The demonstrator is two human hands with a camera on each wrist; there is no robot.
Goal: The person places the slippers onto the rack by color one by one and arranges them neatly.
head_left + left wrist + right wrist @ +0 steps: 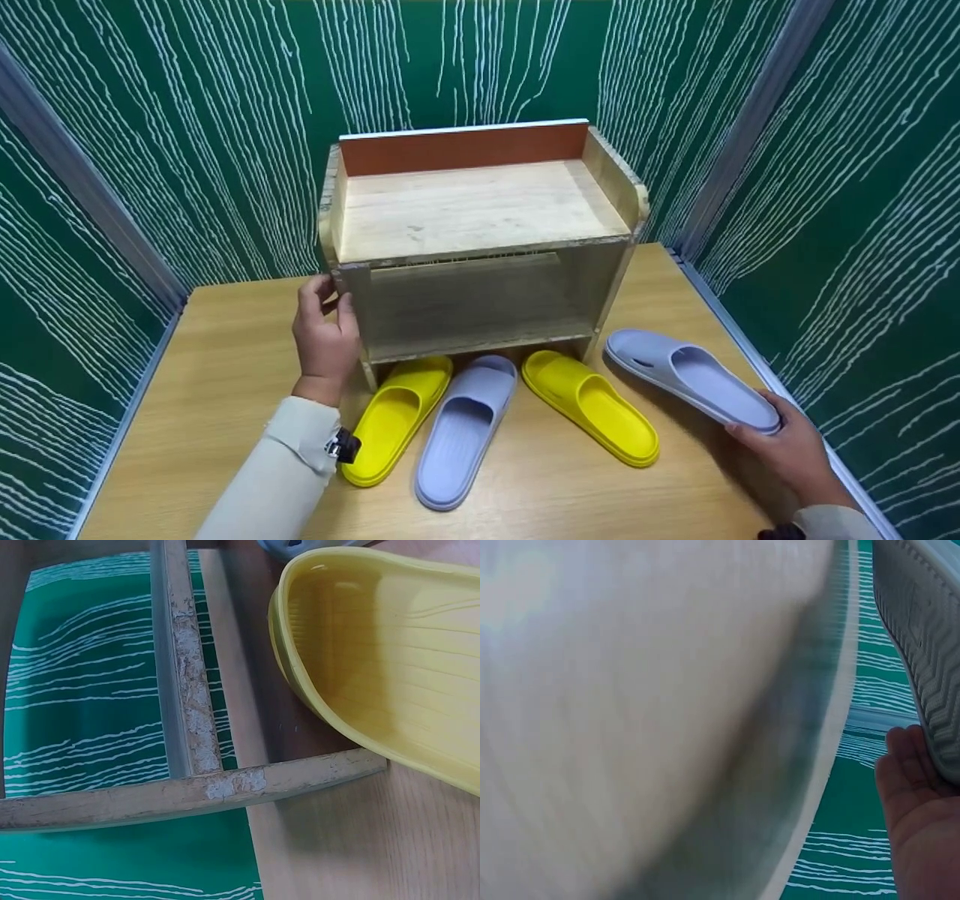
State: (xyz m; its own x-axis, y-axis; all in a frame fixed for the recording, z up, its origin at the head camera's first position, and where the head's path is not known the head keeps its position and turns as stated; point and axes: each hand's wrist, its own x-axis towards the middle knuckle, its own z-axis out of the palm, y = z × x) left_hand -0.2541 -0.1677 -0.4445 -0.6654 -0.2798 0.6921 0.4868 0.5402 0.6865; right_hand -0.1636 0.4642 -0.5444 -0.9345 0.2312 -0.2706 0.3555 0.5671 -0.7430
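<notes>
My left hand (326, 337) pinches the left side panel of a small two-tier wooden rack (480, 210), fingers outside and thumb at the front edge. At the right, my right hand (791, 446) grips a lavender slipper (694, 379) by its heel, toe pointing toward the rack. Its ridged sole (930, 652) shows in the right wrist view, raised off the table. Along the rack's foot lie a yellow slipper (386, 435), another lavender slipper (461, 450) and a second yellow slipper (619, 420), toes toward the rack. The left wrist view shows a yellow slipper (405, 652) beside the rack's leg.
Both rack tiers are bare, and its back board (465, 150) is reddish brown. Everything stands on a wooden table (217, 360). Green walls (225, 150) with wavy white lines rise behind and on both sides, with grey posts (742, 120) at the corners.
</notes>
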